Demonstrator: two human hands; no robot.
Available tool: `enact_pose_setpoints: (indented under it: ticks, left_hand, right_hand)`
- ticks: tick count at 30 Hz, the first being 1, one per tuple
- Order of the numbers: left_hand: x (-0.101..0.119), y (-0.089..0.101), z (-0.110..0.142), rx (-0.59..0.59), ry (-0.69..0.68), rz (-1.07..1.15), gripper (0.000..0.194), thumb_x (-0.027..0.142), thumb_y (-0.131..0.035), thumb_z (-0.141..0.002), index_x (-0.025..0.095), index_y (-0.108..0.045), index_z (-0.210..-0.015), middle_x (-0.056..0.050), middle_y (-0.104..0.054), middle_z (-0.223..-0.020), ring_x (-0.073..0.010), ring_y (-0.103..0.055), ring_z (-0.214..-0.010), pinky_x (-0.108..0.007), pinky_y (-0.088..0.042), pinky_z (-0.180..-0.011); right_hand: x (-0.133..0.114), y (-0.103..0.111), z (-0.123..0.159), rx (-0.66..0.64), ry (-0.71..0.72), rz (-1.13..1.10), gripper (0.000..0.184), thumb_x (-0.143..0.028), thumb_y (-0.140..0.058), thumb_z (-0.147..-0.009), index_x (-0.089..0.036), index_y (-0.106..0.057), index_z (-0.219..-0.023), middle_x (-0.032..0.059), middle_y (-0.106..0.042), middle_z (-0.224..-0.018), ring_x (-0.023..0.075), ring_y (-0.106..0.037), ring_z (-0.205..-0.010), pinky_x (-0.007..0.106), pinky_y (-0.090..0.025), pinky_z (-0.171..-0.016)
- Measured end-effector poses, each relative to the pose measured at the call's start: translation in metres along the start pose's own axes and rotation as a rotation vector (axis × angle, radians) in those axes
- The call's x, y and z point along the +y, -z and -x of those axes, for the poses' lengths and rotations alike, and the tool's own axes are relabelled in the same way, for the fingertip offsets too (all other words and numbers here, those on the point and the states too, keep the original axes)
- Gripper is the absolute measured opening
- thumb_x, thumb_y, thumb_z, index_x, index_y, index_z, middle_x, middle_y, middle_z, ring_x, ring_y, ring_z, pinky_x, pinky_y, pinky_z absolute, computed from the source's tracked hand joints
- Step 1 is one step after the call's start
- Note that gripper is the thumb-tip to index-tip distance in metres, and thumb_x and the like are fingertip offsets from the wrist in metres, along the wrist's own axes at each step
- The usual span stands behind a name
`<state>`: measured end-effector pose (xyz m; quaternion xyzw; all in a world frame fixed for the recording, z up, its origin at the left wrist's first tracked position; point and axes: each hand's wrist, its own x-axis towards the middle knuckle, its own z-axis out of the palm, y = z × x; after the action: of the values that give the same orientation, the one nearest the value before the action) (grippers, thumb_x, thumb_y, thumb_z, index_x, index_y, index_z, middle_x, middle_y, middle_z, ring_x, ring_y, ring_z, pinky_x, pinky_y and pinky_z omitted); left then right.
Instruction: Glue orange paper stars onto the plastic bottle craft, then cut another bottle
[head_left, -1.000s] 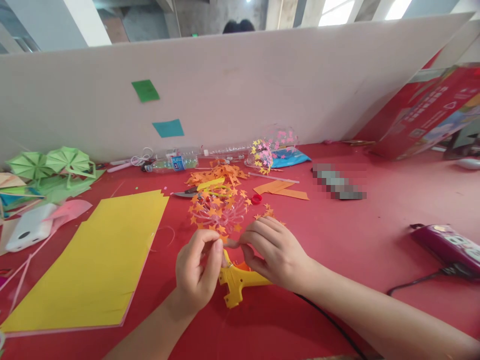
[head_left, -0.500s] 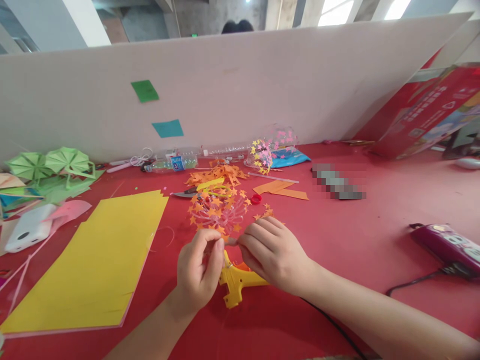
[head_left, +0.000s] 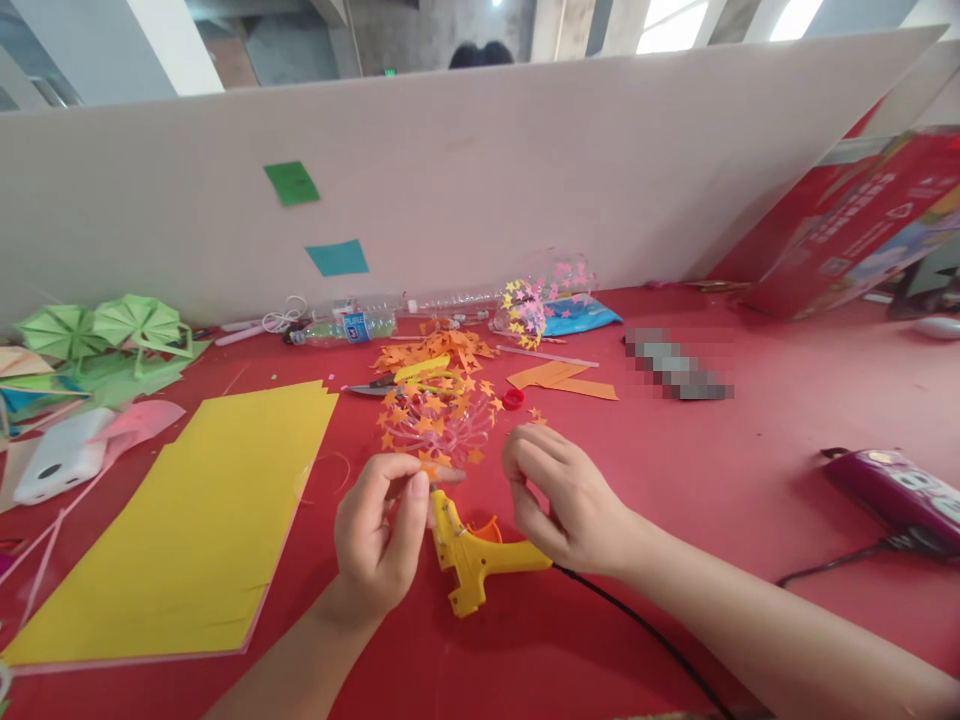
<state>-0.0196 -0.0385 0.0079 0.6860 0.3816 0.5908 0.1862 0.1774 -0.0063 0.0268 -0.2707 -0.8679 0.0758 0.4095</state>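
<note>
Glue gun (head_left: pixel 469 555), yellow, lies nearest on the red table (head_left: pixel 562 650), nozzle pointing away; black cable (head_left: pixel 645 615) trails from its handle end toward the near edge. Left hand (head_left: pixel 379 525), beside the nozzle: thumb and index finger pinched on a thin translucent strip (head_left: pixel 451 476), whose end projects toward the right. Orange at the fingertips; cannot tell whether it is a star on the strip or one behind. Right hand (head_left: pixel 566 495), apart from the strip, above the handle end of the gun: fingers curled in; contents, if any, hidden. Yellow sheets (head_left: pixel 180 530) lie left of the hands; a purple device (head_left: pixel 907 495) lies at far right. Just beyond the hands: clear looped plastic piece (head_left: pixel 448 430) bearing orange stars. Red ring (head_left: pixel 513 399) right of it, orange paper strips (head_left: pixel 562 377) farther back. Behind: heap of orange scraps (head_left: pixel 431 350), then clear bottle (head_left: pixel 354 326) by the pale partition (head_left: pixel 480 170).
</note>
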Motion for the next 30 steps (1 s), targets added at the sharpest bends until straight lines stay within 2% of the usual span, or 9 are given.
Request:
enact_pose_setpoints:
  ticks: [3,6,10,14,18,22,25,27,30]
  left_hand:
    - [-0.001,0.002,-0.004,0.05,0.014,-0.04,0.006,0.015,-0.048,-0.092,0.02,-0.052,-0.092,-0.001,-0.071,-0.081,-0.0054,-0.053,-0.049,-0.017,-0.045,-0.046]
    - [-0.005,0.006,-0.011,0.123,0.038,-0.073,0.005,0.018,-0.05,-0.092,0.018,-0.054,-0.09,-0.001,-0.07,-0.075,-0.0058,-0.053,-0.049,-0.018,-0.043,-0.046]
    - [-0.01,0.011,-0.019,0.188,0.084,-0.095,0.007,0.022,-0.052,-0.091,0.018,-0.057,-0.088,0.002,-0.064,-0.062,-0.0071,-0.053,-0.049,-0.018,-0.041,-0.044]
    - [-0.013,0.014,-0.021,0.205,0.116,-0.124,0.009,0.024,-0.053,-0.09,0.018,-0.058,-0.086,0.002,-0.064,-0.061,-0.0074,-0.053,-0.048,-0.018,-0.04,-0.043]
    - [-0.014,0.018,-0.024,0.241,0.133,-0.124,0.009,0.026,-0.053,-0.089,0.018,-0.057,-0.086,0.0,-0.069,-0.07,-0.0064,-0.049,-0.045,-0.019,-0.039,-0.042]
    - [-0.014,0.023,-0.032,0.354,0.153,-0.074,0.007,0.025,-0.054,-0.088,0.019,-0.055,-0.084,0.001,-0.066,-0.066,-0.007,-0.046,-0.043,-0.021,-0.037,-0.041]
    - [-0.013,0.024,-0.031,0.393,0.178,-0.026,0.005,0.023,-0.053,-0.089,0.021,-0.054,-0.085,0.001,-0.065,-0.066,-0.008,-0.046,-0.045,-0.022,-0.037,-0.042]
    - [-0.011,0.02,-0.024,0.311,0.138,-0.087,0.006,0.021,-0.049,-0.091,0.022,-0.055,-0.089,0.001,-0.064,-0.069,-0.0086,-0.047,-0.047,-0.023,-0.039,-0.044]
    - [-0.004,0.009,-0.01,-0.036,-0.117,-0.282,0.015,0.012,-0.048,-0.088,0.022,-0.056,-0.097,0.002,-0.063,-0.068,-0.0086,-0.051,-0.048,-0.021,-0.041,-0.046]
  right_hand:
    - [0.001,-0.004,0.001,-0.122,-0.012,0.106,0.02,-0.008,-0.04,-0.083,-0.021,-0.043,-0.068,0.0001,-0.046,-0.063,0.0143,-0.036,-0.057,0.027,-0.032,-0.056]
    - [-0.002,-0.002,0.001,-0.406,-0.054,0.173,0.01,-0.024,-0.053,-0.088,-0.017,-0.056,-0.082,0.0034,-0.059,-0.075,0.0156,-0.047,-0.063,0.029,-0.033,-0.058]
    - [-0.01,0.002,0.007,-0.743,-0.071,0.202,0.034,-0.046,-0.067,-0.078,-0.018,-0.061,-0.097,0.0043,-0.063,-0.088,0.0204,-0.057,-0.073,0.031,-0.037,-0.062]
    - [-0.014,-0.002,0.013,-0.787,-0.064,0.27,0.032,-0.032,-0.065,-0.075,-0.017,-0.061,-0.103,0.0072,-0.061,-0.099,0.0235,-0.058,-0.084,0.033,-0.04,-0.068]
    - [-0.016,-0.002,0.011,-0.822,-0.067,0.229,0.025,-0.019,-0.057,-0.072,-0.016,-0.058,-0.096,0.0054,-0.058,-0.094,0.0156,-0.052,-0.064,0.029,-0.031,-0.053]
    - [-0.019,0.007,0.004,-0.753,-0.111,0.074,0.021,-0.02,-0.057,-0.066,-0.018,-0.052,-0.087,0.0014,-0.054,-0.086,0.0106,-0.038,-0.053,0.027,-0.023,-0.047]
    - [-0.017,0.01,0.002,-0.551,-0.139,-0.021,0.02,-0.022,-0.059,-0.067,-0.02,-0.046,-0.082,0.0001,-0.05,-0.08,0.01,-0.033,-0.053,0.026,-0.023,-0.047]
    - [-0.014,0.009,0.002,-0.349,-0.137,-0.108,0.015,-0.023,-0.056,-0.074,-0.021,-0.042,-0.079,0.0001,-0.047,-0.076,0.0107,-0.035,-0.055,0.025,-0.027,-0.047]
    - [-0.011,0.003,0.005,-0.072,-0.09,-0.225,0.013,-0.022,-0.051,-0.081,-0.022,-0.039,-0.077,0.0015,-0.046,-0.076,0.013,-0.041,-0.062,0.024,-0.036,-0.053]
